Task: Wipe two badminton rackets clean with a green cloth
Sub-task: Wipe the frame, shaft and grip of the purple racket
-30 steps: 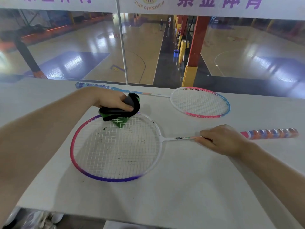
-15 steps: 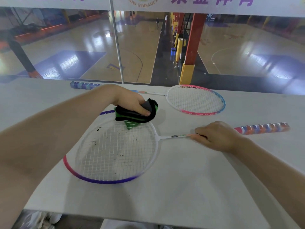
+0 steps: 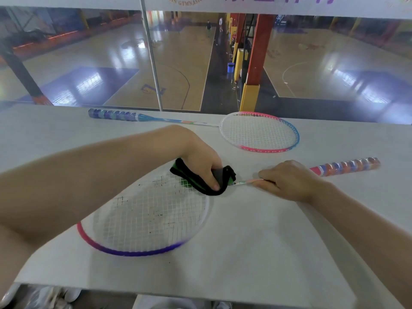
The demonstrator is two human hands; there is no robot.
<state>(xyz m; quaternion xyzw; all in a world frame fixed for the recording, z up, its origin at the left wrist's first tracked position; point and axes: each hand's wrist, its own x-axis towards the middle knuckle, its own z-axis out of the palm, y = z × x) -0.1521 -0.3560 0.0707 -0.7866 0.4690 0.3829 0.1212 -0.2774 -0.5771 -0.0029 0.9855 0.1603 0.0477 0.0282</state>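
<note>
- There is only one view, from the camera on my head, so no second view shares any part of the scene.
- It looks forward and down over the white counter (image 3: 256, 253), whose near edge crosses the bottom of the frame.
- It sits close: my forearms enter from the lower left and lower right corners and fill much of the frame, with my left hand (image 3: 201, 161) and right hand (image 3: 287, 179) near the middle.
- The wide lens bends straight lines toward the edges.
- Beyond the counter's far edge it faces a glass pane (image 3: 89, 52), looking down from above onto a gym floor (image 3: 178, 63).
</note>
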